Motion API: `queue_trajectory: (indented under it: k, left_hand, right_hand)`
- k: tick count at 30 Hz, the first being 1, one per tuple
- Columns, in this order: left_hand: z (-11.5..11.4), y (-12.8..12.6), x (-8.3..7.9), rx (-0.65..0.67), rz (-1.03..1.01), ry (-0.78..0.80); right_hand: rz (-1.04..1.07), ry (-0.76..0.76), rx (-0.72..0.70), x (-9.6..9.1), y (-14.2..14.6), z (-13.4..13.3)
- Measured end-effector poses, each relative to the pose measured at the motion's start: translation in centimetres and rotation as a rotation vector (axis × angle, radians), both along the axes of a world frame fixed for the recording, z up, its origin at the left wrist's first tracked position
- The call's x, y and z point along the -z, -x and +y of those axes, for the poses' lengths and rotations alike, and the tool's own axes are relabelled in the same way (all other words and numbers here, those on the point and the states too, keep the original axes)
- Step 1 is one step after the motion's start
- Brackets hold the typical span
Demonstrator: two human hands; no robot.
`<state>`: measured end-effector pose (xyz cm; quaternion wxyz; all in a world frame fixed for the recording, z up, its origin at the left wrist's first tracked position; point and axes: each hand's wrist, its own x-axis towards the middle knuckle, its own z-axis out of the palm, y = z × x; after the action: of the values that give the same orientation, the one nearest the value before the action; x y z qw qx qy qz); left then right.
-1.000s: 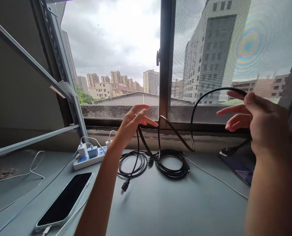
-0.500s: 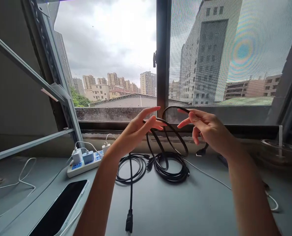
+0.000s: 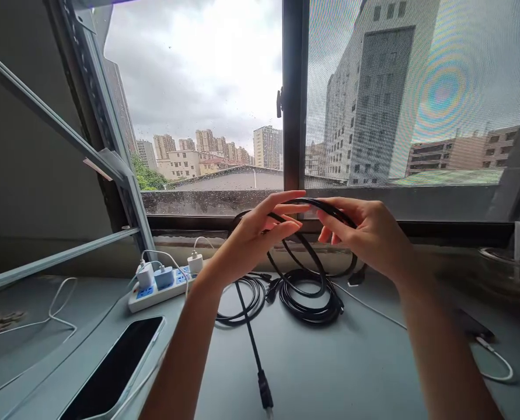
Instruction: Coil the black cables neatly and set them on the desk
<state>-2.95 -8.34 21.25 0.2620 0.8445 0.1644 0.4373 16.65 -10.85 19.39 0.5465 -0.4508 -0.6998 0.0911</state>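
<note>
A black cable (image 3: 311, 249) hangs in loose loops between my two hands above the desk. My left hand (image 3: 255, 236) is curled around part of the loops, its index finger stretched toward the right. With thumb and fingers, my right hand (image 3: 369, 233) pinches the cable at the top of a loop. One end, with a black plug (image 3: 265, 389) and a pale tip, dangles below my left hand. Beneath the loops lies a coiled black cable (image 3: 307, 319) on the desk. A thinner black coil (image 3: 241, 320) is to its left, partly behind the hanging end.
At the left, a white power strip (image 3: 154, 300) holds several chargers, with a phone (image 3: 115, 367) in front of it. A metal frame (image 3: 142, 216) rises beside the window. On the right are a cup with a straw (image 3: 517, 248), a dark device (image 3: 474, 325) and a white cord (image 3: 502, 379).
My right hand has come closer to my left, bringing the cable's loop over toward it. The hanging plug has swung to the right. The view has shifted slightly.
</note>
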Motion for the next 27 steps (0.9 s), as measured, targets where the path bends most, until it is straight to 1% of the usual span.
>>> queue_trajectory:
  k: [3, 5, 7, 9, 11, 13, 17, 19, 23, 27]
  left_hand:
    - [-0.1, 0.3, -0.3, 0.004, -0.005, 0.005]
    - [0.0, 0.7, -0.4, -0.005, 0.001, 0.031]
    - [0.2, 0.9, -0.5, -0.022, 0.003, 0.094]
    - [0.4, 1.0, -0.5, -0.069, -0.031, 0.142]
    - [0.6, 0.9, -0.4, -0.141, -0.095, 0.134]
    - [0.8, 0.6, -0.2, -0.204, -0.152, 0.11]
    - [0.8, -0.5, 0.2, -0.287, -0.217, 0.15]
    - [0.8, -1.1, 0.5, -0.323, -0.263, 0.158]
    - [0.7, -1.8, 0.7, -0.34, -0.329, 0.168]
    - [0.4, -1.6, 0.5, -0.272, -0.349, 0.17]
  right_hand:
    - [0.03, -0.015, 0.091, 0.0, -0.6, 0.4]
    - [0.09, -0.024, 0.096, 0.1, -1.0, 0.5]
    - [0.172, -0.043, 0.08, 0.0, -1.3, 0.6]
    - [0.261, -0.071, 0.067, -0.1, -1.3, 0.4]
    - [0.344, -0.105, 0.061, -0.2, -1.2, 0.1]
    - [0.375, -0.12, 0.031, -0.4, -0.8, -0.3]
    - [0.276, -0.11, -0.087, -0.4, 0.4, -1.3]
    - [0.18, -0.116, -0.105, -0.3, 1.0, -1.5]
    - [0.014, -0.156, -0.054, 0.0, 1.6, -1.1]
    - [-0.004, -0.164, 0.055, 0.0, 0.9, -0.5]
